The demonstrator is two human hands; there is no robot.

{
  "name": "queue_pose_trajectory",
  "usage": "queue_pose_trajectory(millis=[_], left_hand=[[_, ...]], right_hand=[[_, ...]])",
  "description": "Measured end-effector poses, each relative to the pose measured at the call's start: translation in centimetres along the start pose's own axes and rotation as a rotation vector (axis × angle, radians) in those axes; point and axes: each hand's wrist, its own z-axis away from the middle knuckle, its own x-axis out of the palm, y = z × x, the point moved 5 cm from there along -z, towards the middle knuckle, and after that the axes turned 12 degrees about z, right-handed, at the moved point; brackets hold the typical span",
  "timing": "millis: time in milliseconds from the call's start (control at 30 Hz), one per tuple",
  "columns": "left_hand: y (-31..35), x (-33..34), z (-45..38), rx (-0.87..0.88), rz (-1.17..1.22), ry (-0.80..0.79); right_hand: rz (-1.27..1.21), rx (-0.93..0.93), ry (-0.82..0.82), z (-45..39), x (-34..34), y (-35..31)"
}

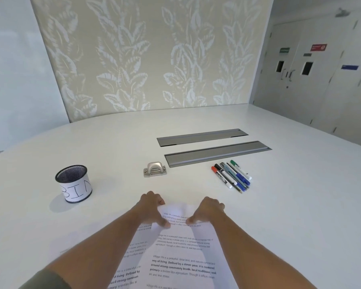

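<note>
Plainly, both hands are closed on paper. The left hand (152,207) and the right hand (209,210) each pinch the far edge of a printed sheet (181,257), thumbs on top and close together, with the other fingers curled over the edge and mostly hidden behind it. The sheet lies in front of the person on the white table (290,205), its far end lifted and bowed between the two hands. Its near end runs out of the bottom of the view, so its full length cannot be seen.

A second sheet (131,251) shows to the left from under the first. The left forearm covers much of it, and only fragments of its lines can be read. The print on the top sheet is legible in the bold paragraph and blurs toward the far edge.

Well beyond the hands stands a small metal hole punch (155,168). To the left is a black mesh cup (74,184) wrapped in a paper label that reads "BIN". To the right a bunch of markers and pens (231,176) lies side by side, just beside the nearer of two grey cable flaps (217,153) set into the tabletop. What the cup holds cannot be made out.
</note>
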Motion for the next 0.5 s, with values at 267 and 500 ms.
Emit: queue_pose_trajectory(millis=[267,500], left_hand=[[0.1,-1.0,1.5,0.064,0.226,0.166],[-1.6,-3.9,2.5,-0.018,0.487,0.326]], right_hand=[[-0.451,-0.142,0.062,0.5,-0.5,0.7],[-0.865,-0.08,0.009,1.1,-1.0,0.9]])
